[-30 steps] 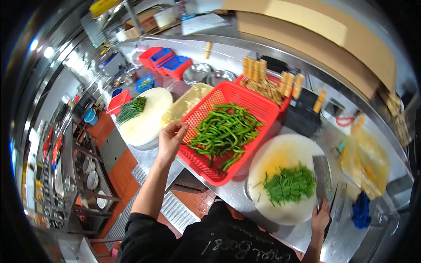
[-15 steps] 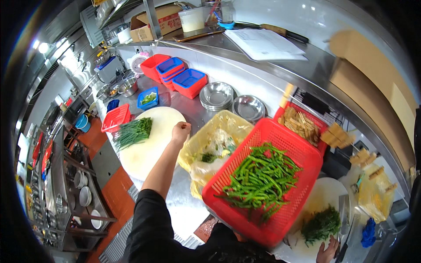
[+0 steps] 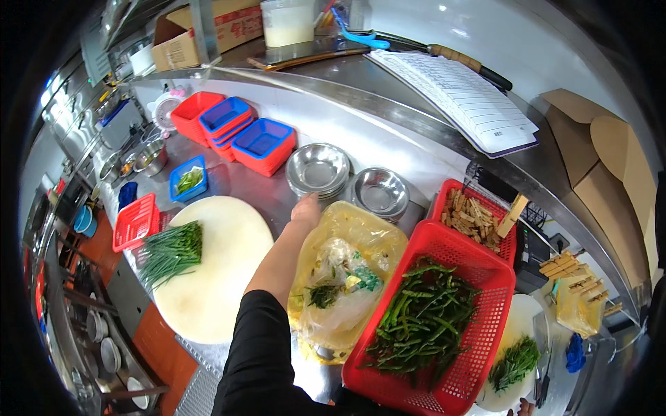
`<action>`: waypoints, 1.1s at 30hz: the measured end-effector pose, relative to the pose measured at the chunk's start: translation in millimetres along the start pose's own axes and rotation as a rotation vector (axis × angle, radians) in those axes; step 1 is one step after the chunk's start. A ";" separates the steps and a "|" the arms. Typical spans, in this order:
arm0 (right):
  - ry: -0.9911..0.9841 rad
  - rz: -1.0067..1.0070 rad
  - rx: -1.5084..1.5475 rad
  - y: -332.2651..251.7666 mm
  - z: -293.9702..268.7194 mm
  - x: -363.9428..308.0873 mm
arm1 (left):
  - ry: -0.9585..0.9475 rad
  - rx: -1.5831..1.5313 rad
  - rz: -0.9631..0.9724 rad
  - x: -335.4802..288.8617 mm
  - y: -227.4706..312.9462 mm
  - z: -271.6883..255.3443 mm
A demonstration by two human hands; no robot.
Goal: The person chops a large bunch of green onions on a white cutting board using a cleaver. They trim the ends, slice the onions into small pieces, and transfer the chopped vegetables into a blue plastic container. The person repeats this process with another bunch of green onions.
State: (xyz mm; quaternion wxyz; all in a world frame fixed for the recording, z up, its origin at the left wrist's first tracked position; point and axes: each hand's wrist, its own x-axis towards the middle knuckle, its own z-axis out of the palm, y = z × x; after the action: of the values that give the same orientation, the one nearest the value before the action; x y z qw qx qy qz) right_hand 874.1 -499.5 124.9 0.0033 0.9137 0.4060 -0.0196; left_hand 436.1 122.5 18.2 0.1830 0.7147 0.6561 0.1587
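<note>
My left hand [image 3: 305,209] reaches to the near side of a stack of shallow steel bowls [image 3: 318,168]; its fingers are foreshortened at the rim, and I cannot see whether they grip. A second steel bowl stack [image 3: 381,193] stands just to the right. Below my hand is a yellow tub [image 3: 350,236] lined with a clear bag, with plastic and green scraps inside. In front of me a red perforated basket [image 3: 485,340] holds long green peppers [image 3: 423,312]. My right hand does not show clearly. At the lower right edge a partial hand [image 3: 525,408] appears, probably another person's.
Left lies a round cutting board [image 3: 222,298] with cut chives [image 3: 173,253]. Red and blue baskets [image 3: 263,145] line the wall. On the right are a basket of clothespins [image 3: 466,218], a second board [image 3: 496,395] with green herbs [image 3: 515,362], and a cleaver [image 3: 542,340]. A shelf carries papers [image 3: 458,97].
My left hand has moved from beside the round board to the steel bowls. The pepper basket now covers less of the yellow tub. The view has shifted.
</note>
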 end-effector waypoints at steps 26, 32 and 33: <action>-0.184 -0.020 -0.362 113.6 42.4 -97.4 | 0.165 0.277 -0.241 116.6 -99.5 -36.9; -0.161 0.361 -0.095 44.1 37.7 -58.0 | 0.223 0.118 -0.028 175.7 -207.6 -47.9; -0.190 0.388 -0.178 31.5 26.1 -65.5 | 0.101 0.168 -0.066 176.0 -193.7 -40.1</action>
State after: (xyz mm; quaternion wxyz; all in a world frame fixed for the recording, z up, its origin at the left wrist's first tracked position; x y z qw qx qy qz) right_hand 852.8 -569.8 101.1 0.1260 0.9647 0.2208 -0.0685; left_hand 262.5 313.8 -39.8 0.0945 0.6966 0.6987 0.1328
